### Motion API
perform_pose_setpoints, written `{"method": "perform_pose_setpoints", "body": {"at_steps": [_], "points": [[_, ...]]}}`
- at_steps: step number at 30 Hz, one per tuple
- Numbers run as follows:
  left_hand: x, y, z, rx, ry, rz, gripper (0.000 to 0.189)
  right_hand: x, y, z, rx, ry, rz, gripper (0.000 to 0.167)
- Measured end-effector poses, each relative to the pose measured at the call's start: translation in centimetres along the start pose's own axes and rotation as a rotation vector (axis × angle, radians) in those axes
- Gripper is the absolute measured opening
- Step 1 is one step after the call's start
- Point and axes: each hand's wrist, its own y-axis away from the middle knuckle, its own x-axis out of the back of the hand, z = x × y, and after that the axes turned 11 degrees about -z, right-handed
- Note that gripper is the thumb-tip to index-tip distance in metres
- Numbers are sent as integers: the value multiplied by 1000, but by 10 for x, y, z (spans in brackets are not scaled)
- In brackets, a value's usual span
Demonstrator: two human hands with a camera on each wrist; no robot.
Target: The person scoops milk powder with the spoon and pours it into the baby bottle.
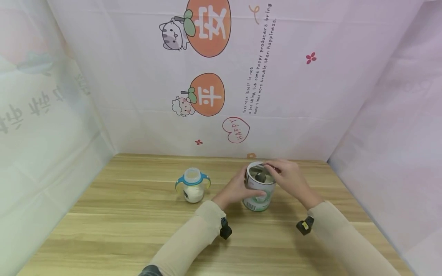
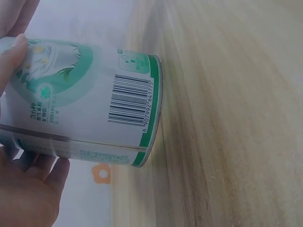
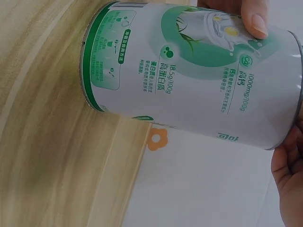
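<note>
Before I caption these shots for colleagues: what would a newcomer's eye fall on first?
Probably the big orange prints on the backdrop, upper middle of the head view. Below them, the left hand holds a white-and-green can, the right hand at its open rim. On the table, left of the can, stands a two-handled bottle.

Printed cloth point(image 1: 310, 103) on 3 sides of a wood-grain table point(image 1: 114, 230) makes this a curtained booth point(image 1: 407, 115).

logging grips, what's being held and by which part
The left hand grips the can by its side wall. The right hand is at the can's top rim; whether it pinches anything there cannot be told.
</note>
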Motion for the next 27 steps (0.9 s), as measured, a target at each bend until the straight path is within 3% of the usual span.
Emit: {"method": "perform_pose_setpoints", "body": {"at_steps": [13, 21, 27], "points": [[1, -1, -1, -24, 3, -26, 96, 7, -12, -6, 139, 56, -222, 9], [1, -2, -3, 8, -15, -20, 96, 12, -20, -15, 100, 22, -395, 7], [1, -2, -3, -2, -5, -25, 95, 16, -26, -21, 69, -7, -514, 5]]}}
